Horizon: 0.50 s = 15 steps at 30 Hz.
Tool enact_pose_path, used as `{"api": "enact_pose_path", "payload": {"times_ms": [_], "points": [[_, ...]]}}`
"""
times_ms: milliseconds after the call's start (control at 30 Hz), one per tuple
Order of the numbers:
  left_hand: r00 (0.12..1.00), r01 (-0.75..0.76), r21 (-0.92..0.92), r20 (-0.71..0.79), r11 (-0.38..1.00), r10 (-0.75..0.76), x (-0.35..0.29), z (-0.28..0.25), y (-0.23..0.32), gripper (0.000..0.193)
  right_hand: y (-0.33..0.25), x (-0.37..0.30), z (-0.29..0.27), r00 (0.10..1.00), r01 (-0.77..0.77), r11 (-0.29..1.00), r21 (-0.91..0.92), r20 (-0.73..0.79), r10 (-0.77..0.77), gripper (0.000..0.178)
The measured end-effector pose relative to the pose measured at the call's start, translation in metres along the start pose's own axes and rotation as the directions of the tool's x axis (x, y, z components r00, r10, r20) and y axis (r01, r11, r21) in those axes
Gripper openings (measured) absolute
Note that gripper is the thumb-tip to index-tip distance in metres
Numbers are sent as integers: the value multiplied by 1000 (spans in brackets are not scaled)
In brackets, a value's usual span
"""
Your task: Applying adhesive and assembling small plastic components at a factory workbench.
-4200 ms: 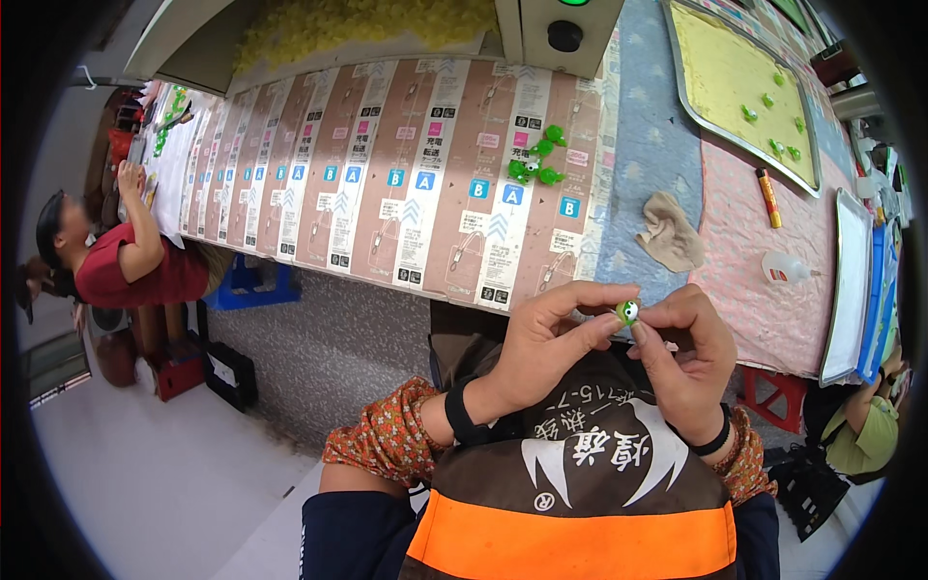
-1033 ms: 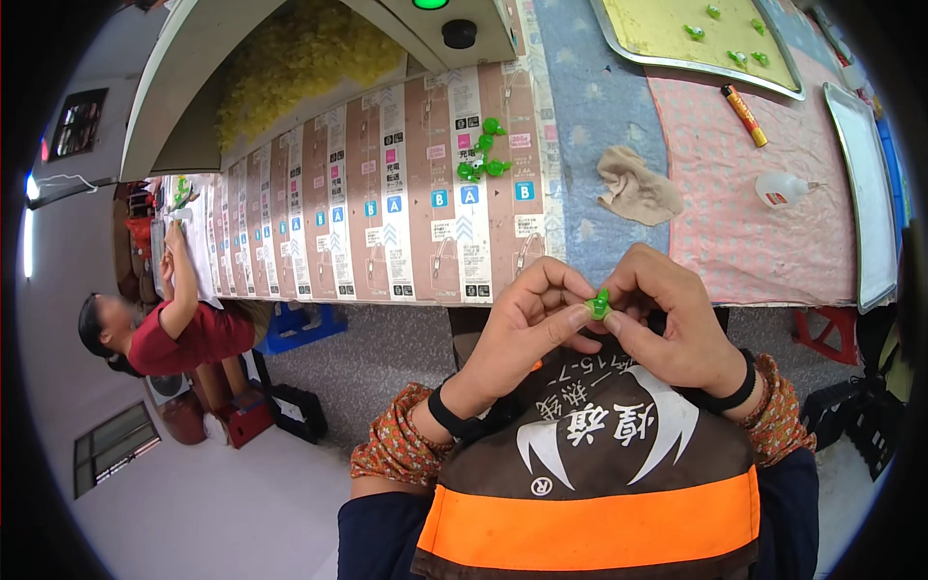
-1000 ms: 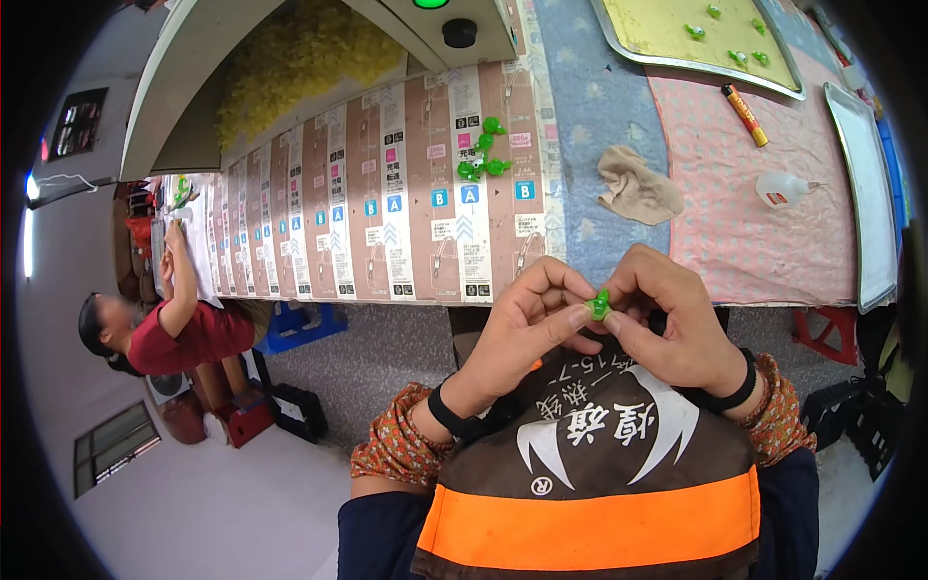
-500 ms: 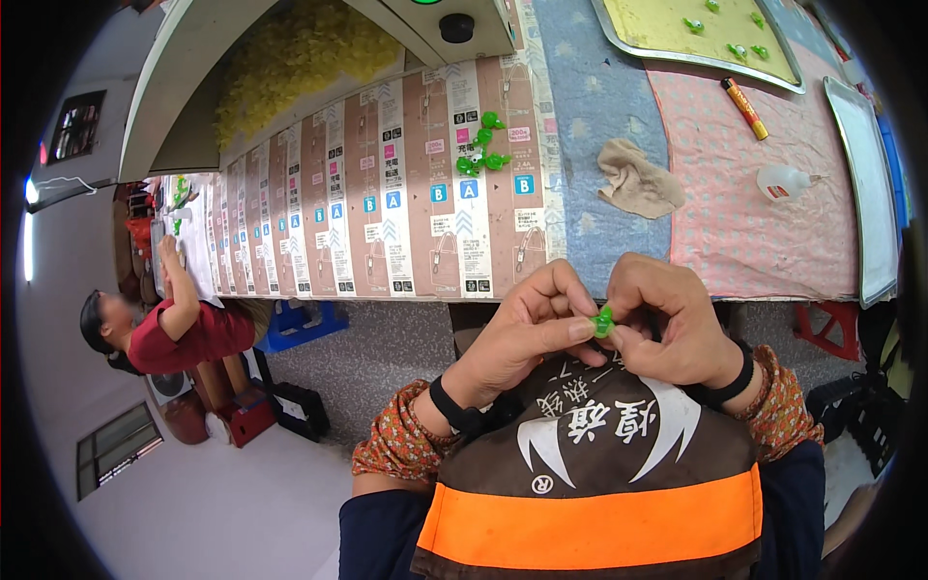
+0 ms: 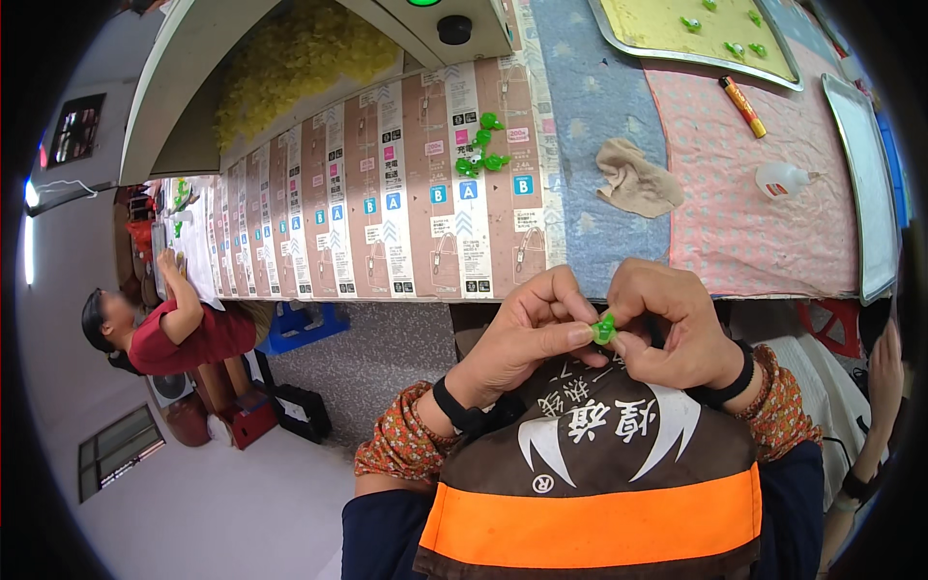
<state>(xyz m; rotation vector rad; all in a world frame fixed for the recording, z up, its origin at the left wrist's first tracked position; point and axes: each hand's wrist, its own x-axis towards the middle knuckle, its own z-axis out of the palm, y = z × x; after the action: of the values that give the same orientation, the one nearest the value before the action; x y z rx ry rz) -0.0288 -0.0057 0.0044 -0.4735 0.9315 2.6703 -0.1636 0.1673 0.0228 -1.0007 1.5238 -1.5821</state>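
Note:
Between my two hands, just off the table's front edge, is a small bright green plastic figure (image 5: 604, 330). My left hand (image 5: 543, 324) pinches it from the left with thumb and forefinger. From the other side my right hand (image 5: 670, 324) grips it the same way, its fingers curled. The fingertips cover part of the figure, so its exact shape is hard to make out. Farther off on the striped sheet lies a group of several similar green figures (image 5: 481, 150).
A beige cloth (image 5: 633, 179), a glue stick (image 5: 742, 106) and a small white bottle (image 5: 781, 180) lie on the towels. A metal tray (image 5: 710, 59) holds green figures; another tray (image 5: 863, 193) lies at right. Yellow pieces (image 5: 300, 72) fill the housing at left. Co-workers are at both sides.
The green figure has turned slightly between my fingertips; my hands stay in place. At the far right, another person's arm and pale clothing have come into view.

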Motion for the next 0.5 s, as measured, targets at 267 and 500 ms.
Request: {"api": "enact_pose_path", "payload": {"times_ms": [267,500], "points": [[1000,2,-42,13,999,-2,2,-1,-1,14,3,-1,2,998,55,998,16,-5,-55,12],[999,21,-54,27,998,-19,3,1,0,15,2,-1,2,999,43,997,68,-1,-43,13]]}}
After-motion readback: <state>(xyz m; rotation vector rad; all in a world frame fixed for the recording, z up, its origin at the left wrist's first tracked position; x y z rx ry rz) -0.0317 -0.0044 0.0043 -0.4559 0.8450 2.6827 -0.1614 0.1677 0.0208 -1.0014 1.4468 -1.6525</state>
